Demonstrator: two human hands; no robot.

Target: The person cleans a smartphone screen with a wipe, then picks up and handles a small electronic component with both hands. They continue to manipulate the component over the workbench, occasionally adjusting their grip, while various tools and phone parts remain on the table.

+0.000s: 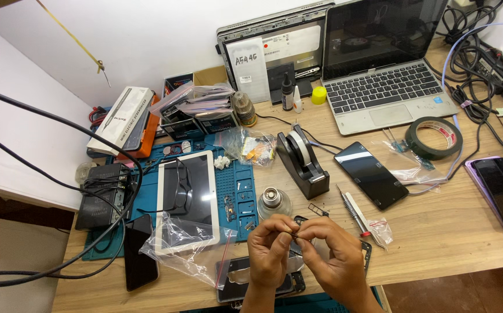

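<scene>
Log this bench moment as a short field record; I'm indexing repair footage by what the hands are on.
left hand: left hand pinches a tiny dark part at its fingertips
right hand: right hand pinches the same part from the other side
below hands: opened dark phone on the wooden table
nearby: black tape dispenser, white-framed tablet, thin metal screwdriver
part identity: too small to tell
</scene>
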